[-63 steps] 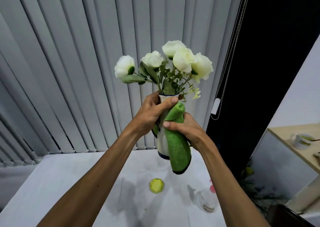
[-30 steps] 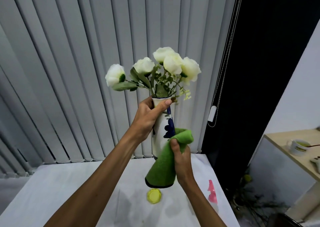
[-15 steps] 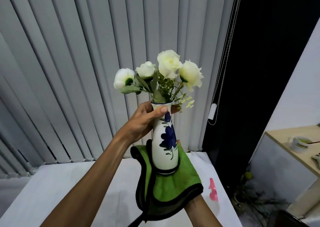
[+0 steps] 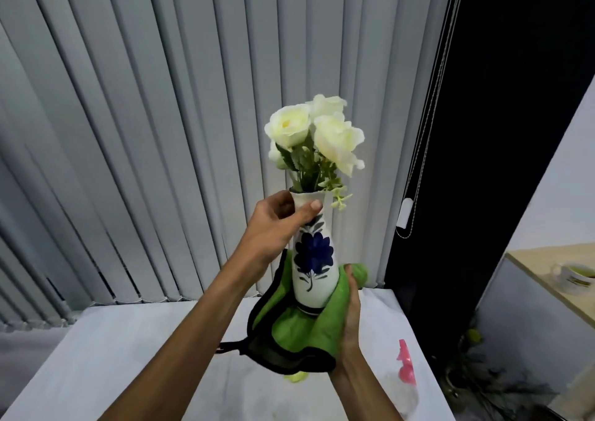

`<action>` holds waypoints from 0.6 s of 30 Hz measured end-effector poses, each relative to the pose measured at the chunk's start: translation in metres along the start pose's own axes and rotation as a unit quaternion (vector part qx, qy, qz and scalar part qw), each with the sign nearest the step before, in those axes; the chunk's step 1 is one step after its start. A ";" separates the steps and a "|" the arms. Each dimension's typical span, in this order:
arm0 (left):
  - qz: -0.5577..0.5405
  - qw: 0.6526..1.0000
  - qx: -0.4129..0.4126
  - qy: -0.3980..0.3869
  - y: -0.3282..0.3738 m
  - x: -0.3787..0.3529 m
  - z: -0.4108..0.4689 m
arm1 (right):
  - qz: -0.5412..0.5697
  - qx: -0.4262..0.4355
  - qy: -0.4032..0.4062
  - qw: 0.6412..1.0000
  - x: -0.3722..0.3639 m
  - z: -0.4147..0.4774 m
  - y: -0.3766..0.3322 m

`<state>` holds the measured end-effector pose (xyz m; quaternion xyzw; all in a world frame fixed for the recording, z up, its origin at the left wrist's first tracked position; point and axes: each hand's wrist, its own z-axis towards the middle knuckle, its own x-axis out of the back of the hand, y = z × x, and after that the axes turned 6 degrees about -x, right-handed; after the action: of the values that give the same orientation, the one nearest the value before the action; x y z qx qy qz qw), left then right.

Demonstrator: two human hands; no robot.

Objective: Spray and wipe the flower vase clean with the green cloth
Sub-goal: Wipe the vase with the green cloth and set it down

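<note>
A white vase (image 4: 313,259) with a blue painted flower is held upright in the air above the table, with white roses (image 4: 317,131) in it. My left hand (image 4: 273,227) grips its neck just under the rim. The green cloth (image 4: 297,330) with a black hem is cupped around the vase's base. My right hand (image 4: 349,311) presses the cloth against the vase's lower right side; the palm is partly hidden behind the cloth.
A white table (image 4: 112,356) lies below. The pink top of a spray bottle (image 4: 406,364) stands at its right edge. A yellow-green lid (image 4: 294,377) peeks out under the cloth. Grey vertical blinds (image 4: 161,131) hang behind. A cup (image 4: 576,275) sits on a side table at the right.
The cloth went from the vase's side to under and around its base. The vase has turned in my hands, so the roses now bunch together, and the right hand has come up its right side.
</note>
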<state>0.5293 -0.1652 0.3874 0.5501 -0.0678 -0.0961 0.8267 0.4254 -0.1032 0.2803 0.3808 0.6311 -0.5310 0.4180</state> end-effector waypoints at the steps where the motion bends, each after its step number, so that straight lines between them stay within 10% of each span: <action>1: 0.002 1.000 -0.004 0.025 0.001 -0.001 0.002 | -0.004 0.014 0.007 1.000 0.005 0.005 0.002; 18: 0.012 1.000 0.000 0.012 -0.001 -0.010 0.013 | -0.426 0.065 0.058 0.901 0.003 0.028 -0.032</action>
<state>0.5163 -0.1744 0.3917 0.5507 -0.0645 -0.0795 0.8284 0.3987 -0.1354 0.2862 0.1322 0.7205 -0.6748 0.0893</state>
